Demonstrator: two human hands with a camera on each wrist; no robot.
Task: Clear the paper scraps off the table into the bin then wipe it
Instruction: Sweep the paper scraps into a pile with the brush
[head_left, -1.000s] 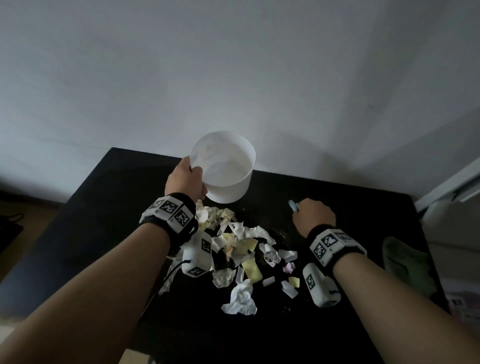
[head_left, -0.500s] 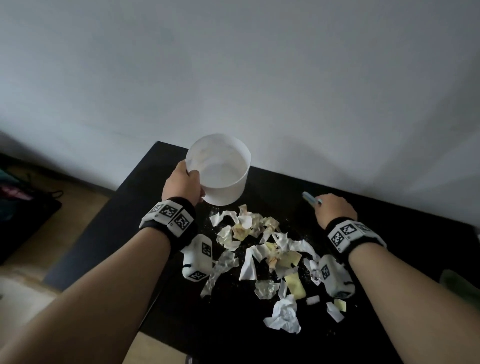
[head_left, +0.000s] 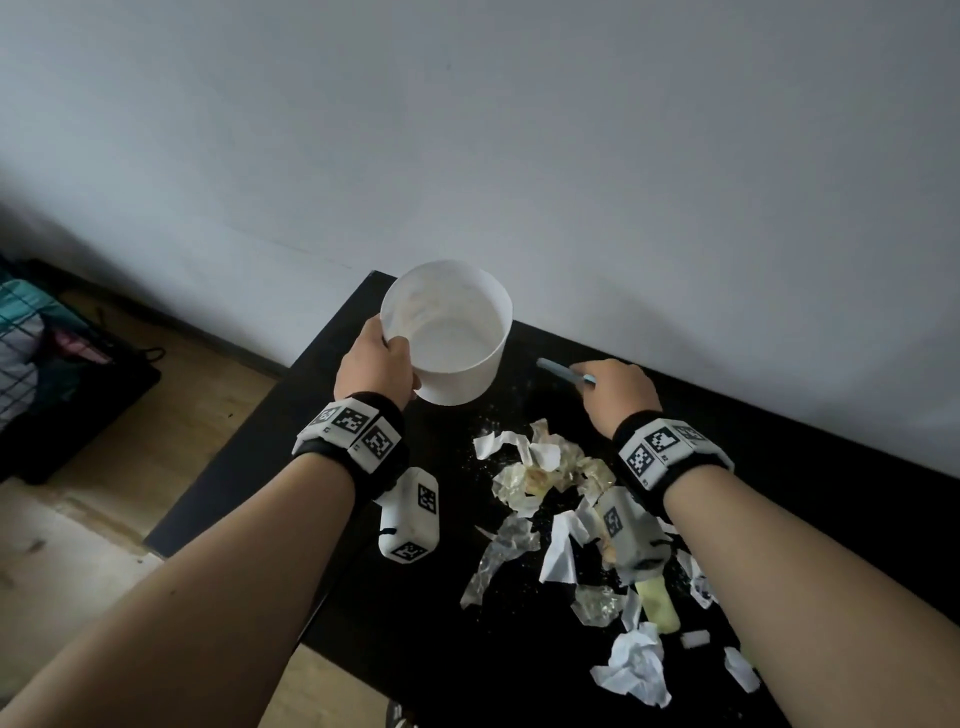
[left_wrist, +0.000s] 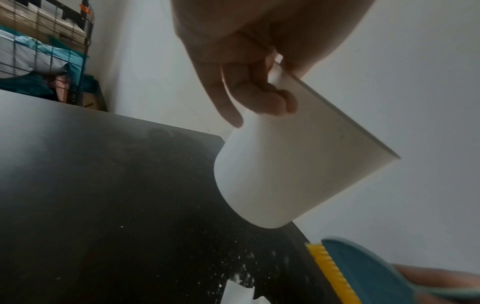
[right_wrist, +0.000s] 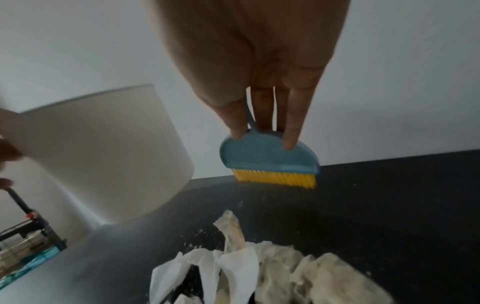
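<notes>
My left hand (head_left: 376, 364) grips the rim of a white round bin (head_left: 447, 332), thumb inside, and holds it tilted above the far left corner of the black table (head_left: 249, 452). In the left wrist view the bin (left_wrist: 293, 168) hangs clear of the tabletop. My right hand (head_left: 618, 395) holds a small blue brush (right_wrist: 270, 158) with yellow bristles, its bristles close above the table behind the scraps. White and yellowish paper scraps (head_left: 545, 462) lie in a loose pile between and below my wrists, with fine crumbs around them. A crumpled white scrap (head_left: 636, 670) lies nearest me.
The table stands against a pale wall (head_left: 519, 130). Wooden floor (head_left: 145, 441) shows past the table's left edge. A wire rack with cloth items (head_left: 31, 343) stands at the far left.
My view has swung left, so the table shifted right in the frame. My left hand carried the bin toward the table's far left corner; my right hand kept the brush behind the scraps.
</notes>
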